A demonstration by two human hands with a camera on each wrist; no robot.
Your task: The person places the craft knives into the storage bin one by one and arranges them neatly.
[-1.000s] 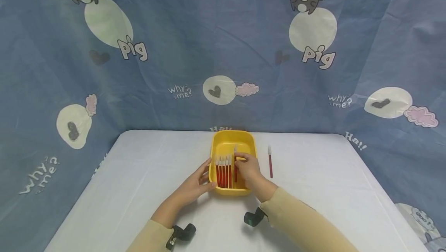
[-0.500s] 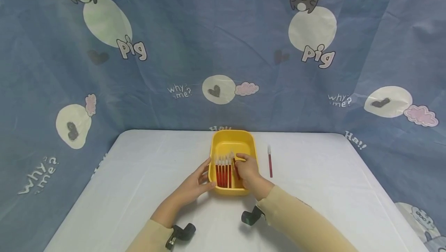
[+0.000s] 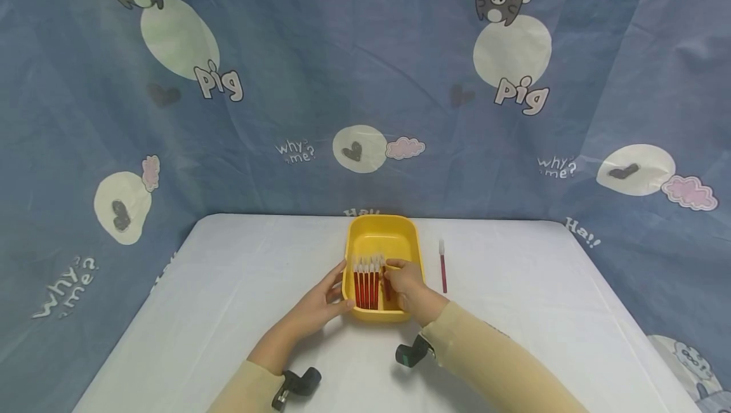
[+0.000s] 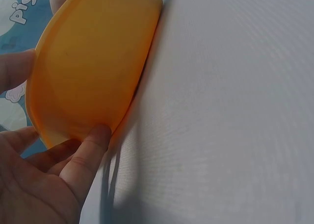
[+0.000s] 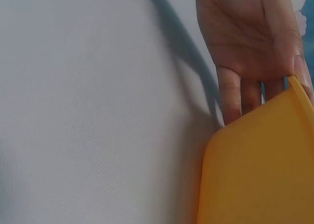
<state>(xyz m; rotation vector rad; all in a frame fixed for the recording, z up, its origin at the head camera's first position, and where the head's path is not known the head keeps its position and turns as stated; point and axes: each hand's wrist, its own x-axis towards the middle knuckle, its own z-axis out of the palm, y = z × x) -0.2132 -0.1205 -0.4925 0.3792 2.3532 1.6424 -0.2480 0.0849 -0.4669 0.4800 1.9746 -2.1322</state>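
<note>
A yellow tray stands on the white table with a row of slim red pens lying side by side in its left part, their pale translucent caps pointing away. My left hand holds the tray's left side, thumb near the front corner; in the left wrist view its fingertips press the outer wall. Inside the tray, my right hand pinches another red pen just right of the row. From the right wrist view that pen is hidden behind the tray wall, with the fingers reaching over the rim.
One more red pen with a pale cap lies on the white table, to the right of the tray. A blue printed cloth hangs behind the table. A dark wrist camera sits on the right forearm.
My right hand has brought its pen leftward and toward me, tilting it on the way, so it now lies close beside the row. The left hand and tray stay in place.
</note>
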